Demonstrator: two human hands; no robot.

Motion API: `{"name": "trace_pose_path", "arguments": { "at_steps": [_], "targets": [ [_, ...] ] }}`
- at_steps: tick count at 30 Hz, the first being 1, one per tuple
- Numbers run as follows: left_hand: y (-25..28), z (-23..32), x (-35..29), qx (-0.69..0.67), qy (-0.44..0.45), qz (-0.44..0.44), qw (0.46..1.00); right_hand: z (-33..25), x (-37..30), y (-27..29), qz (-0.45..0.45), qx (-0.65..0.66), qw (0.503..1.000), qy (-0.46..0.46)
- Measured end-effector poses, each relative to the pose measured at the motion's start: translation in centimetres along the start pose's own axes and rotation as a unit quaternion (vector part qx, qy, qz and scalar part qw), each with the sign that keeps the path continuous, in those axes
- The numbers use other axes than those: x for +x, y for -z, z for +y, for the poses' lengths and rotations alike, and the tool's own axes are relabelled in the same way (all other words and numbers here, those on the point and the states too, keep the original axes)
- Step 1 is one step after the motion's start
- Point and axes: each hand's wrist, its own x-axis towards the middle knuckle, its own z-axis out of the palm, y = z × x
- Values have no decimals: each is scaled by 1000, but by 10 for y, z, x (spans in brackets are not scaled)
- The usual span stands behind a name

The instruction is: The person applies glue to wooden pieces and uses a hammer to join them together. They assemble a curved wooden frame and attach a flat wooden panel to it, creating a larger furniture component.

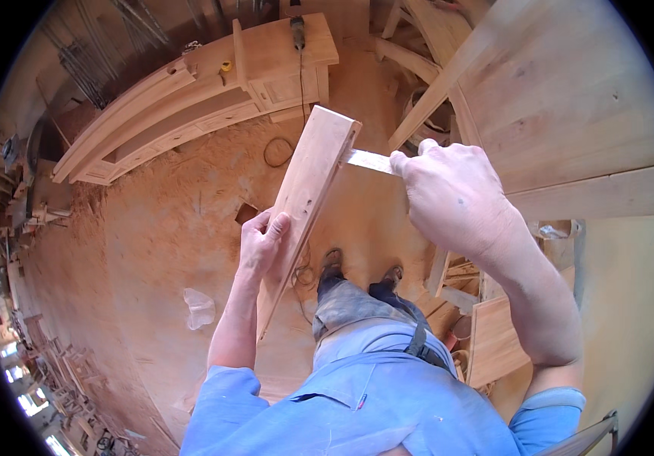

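Note:
A long, pale wooden board (313, 167) slants up in front of me, its far end tilted to the right. My left hand (260, 245) is closed round the board's left edge near its middle, with the thumb on its face. In my closed right hand (454, 194) is a flat, whitish strip (370, 161). The strip's tip meets the right edge of the board, near a groove or slot close to the far end. Whether the tip goes into that groove I cannot tell. My fingers hide the strip's other end.
A long wooden cabinet (224, 106) lies at the far left, bearing a corded power tool (298, 32) and a yellow tape measure (226, 67). Large wooden panels (570, 106) stand at right. A cord (278, 152), a small brown block (246, 213) and crumpled plastic (199, 308) lie on the dusty floor.

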Motion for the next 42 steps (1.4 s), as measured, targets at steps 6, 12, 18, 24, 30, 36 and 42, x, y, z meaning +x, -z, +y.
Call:
{"name": "trace_pose_path", "arguments": {
  "at_steps": [6,12,18,24,30,36,42],
  "targets": [
    [4,-8,3,-3,29,-23,999,23,-28,4,74,69,995,20],
    [17,-9,3,-137,140,-101,976,60,-53,-42,-64,661,743,-82],
    [5,-8,-5,-220,192,-93,952,9,-46,-92,-145,886,434,-71],
    [2,-18,-7,-234,182,-105,949,-1,-37,-91,-126,906,393,-97],
    [-10,-32,-7,-89,61,-61,992,-18,-27,-81,-123,917,359,-123],
    [-10,-30,-3,-33,0,-36,999,-9,-26,-82,-181,885,421,-90],
    [-7,-32,-2,-52,25,-43,997,2,-26,-92,-208,898,381,-68]
  ]
}}
